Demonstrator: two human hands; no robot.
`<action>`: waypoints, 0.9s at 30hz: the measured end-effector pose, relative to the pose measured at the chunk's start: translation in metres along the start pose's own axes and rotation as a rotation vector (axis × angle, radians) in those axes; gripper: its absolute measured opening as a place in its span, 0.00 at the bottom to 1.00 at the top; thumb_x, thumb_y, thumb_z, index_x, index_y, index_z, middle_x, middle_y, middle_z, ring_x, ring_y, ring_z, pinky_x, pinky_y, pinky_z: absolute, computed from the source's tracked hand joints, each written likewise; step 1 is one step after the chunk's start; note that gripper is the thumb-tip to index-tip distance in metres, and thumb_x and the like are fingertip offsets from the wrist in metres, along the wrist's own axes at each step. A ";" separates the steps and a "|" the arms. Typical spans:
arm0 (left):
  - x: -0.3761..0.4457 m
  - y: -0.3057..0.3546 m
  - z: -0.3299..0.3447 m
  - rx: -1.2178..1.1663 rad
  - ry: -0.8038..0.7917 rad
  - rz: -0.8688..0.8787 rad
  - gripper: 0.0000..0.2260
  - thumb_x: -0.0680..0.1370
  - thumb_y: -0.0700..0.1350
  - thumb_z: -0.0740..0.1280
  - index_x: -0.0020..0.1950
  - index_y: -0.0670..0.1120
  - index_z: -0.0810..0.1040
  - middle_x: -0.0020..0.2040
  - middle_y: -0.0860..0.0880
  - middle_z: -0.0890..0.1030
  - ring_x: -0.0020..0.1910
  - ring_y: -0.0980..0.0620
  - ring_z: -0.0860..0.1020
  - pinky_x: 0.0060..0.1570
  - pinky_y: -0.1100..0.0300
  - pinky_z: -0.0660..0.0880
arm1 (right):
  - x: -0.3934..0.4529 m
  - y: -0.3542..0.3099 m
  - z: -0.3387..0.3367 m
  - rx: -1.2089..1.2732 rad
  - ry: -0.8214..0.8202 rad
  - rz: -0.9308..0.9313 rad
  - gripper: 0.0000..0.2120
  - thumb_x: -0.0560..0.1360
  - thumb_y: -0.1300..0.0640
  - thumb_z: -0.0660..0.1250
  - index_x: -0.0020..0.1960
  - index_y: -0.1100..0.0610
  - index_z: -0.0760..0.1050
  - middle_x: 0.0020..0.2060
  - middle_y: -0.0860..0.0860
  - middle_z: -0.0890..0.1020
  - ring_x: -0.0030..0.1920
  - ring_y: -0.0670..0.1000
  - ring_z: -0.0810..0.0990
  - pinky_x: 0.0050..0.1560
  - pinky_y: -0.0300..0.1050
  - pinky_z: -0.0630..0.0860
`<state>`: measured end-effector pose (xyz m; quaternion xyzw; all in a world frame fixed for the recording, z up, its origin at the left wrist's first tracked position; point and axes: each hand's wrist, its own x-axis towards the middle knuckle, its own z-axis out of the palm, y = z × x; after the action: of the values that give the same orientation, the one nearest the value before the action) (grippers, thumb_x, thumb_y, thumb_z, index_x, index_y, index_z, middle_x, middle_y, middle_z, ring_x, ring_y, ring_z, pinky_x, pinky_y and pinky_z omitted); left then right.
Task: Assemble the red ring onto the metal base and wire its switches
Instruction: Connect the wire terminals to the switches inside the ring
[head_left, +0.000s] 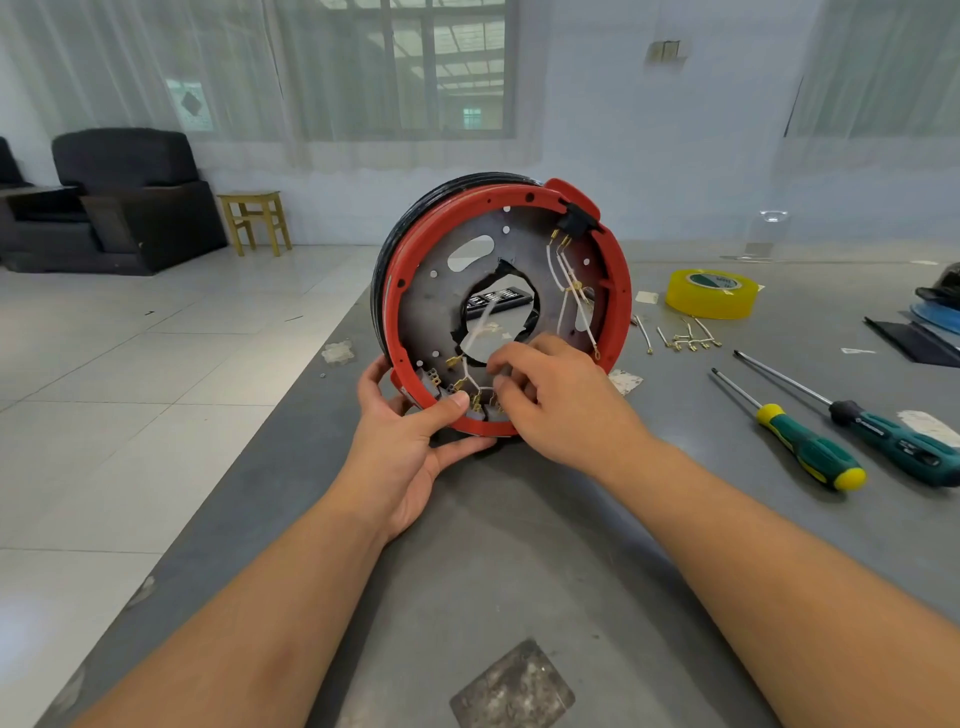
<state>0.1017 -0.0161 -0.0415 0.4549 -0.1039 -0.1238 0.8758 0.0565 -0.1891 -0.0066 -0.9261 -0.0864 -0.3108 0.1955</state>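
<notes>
The red ring already sits on the metal base, and the whole assembly stands on edge on the table, tipped so its open wired face looks back at the person. The left hand props it that way: thumb curled over the lower rim, fingers cupped beneath, which looks meant to keep the round part from rolling and to bring the bottom switches close. The right hand reaches in just right of that thumb, fingers bent over the white wires with brass terminals; it seems to pinch a wire end, though the blur hides the contact. Judging by this, the lower switches are being wired, while the black switch on the far upper side of the ring already carries leads. To the right of the right hand lie spare terminals, a yellow tape roll and two screwdrivers, within easy reach. Print on the tape core and screwdriver handles is too small to read
</notes>
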 end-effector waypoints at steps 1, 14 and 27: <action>0.000 0.000 0.000 -0.001 0.000 0.001 0.33 0.75 0.27 0.73 0.68 0.59 0.69 0.69 0.36 0.75 0.58 0.34 0.85 0.48 0.33 0.83 | 0.000 0.001 0.000 0.012 -0.020 0.001 0.08 0.79 0.54 0.65 0.56 0.48 0.80 0.48 0.50 0.76 0.43 0.51 0.78 0.46 0.52 0.80; 0.000 0.000 0.000 0.023 -0.015 0.015 0.36 0.75 0.27 0.73 0.68 0.62 0.69 0.64 0.39 0.77 0.54 0.38 0.87 0.47 0.34 0.83 | 0.005 0.000 0.003 0.037 -0.089 0.069 0.06 0.79 0.54 0.70 0.55 0.50 0.84 0.47 0.49 0.74 0.43 0.49 0.77 0.47 0.50 0.79; -0.001 0.001 0.002 -0.018 -0.024 0.011 0.41 0.67 0.31 0.78 0.72 0.60 0.71 0.68 0.38 0.77 0.55 0.36 0.86 0.46 0.34 0.83 | 0.006 0.003 -0.008 -0.120 -0.010 0.008 0.10 0.82 0.58 0.64 0.57 0.58 0.84 0.53 0.52 0.77 0.49 0.54 0.80 0.50 0.51 0.79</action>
<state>0.0998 -0.0169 -0.0394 0.4450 -0.1156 -0.1254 0.8791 0.0581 -0.1952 0.0021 -0.9381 -0.0650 -0.3099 0.1404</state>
